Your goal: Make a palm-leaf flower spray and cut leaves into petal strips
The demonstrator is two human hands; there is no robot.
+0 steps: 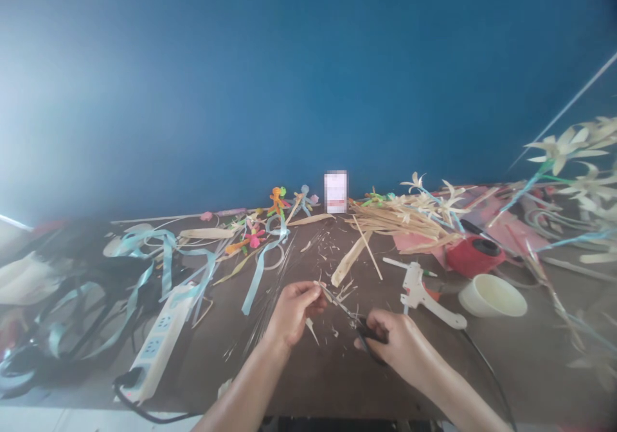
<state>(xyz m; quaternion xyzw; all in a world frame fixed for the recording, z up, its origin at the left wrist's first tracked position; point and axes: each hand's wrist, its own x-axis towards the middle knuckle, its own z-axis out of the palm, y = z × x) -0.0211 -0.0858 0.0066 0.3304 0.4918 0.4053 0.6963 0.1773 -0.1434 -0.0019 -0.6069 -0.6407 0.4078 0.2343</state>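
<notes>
My right hand (389, 337) grips a pair of scissors (355, 318) by its black handles, and the blades point up and left. At the blade tips, my left hand (299, 308) is closed in a pinch on a small piece of pale dried husk (324, 286). Part of that piece is hidden by the fingers. Pale husk scraps (343, 292) lie on the dark table just beyond the blades. A thin pointed husk piece (312, 330) hangs or lies below my left fingers; I cannot tell which.
A white glue gun (424, 296) and a cream cup (492, 296) stand to the right. Dried husks (405, 220) are piled behind. A white power strip (157, 342) and blue ribbon (166, 258) lie left. Husk flowers (562, 149) rise at far right.
</notes>
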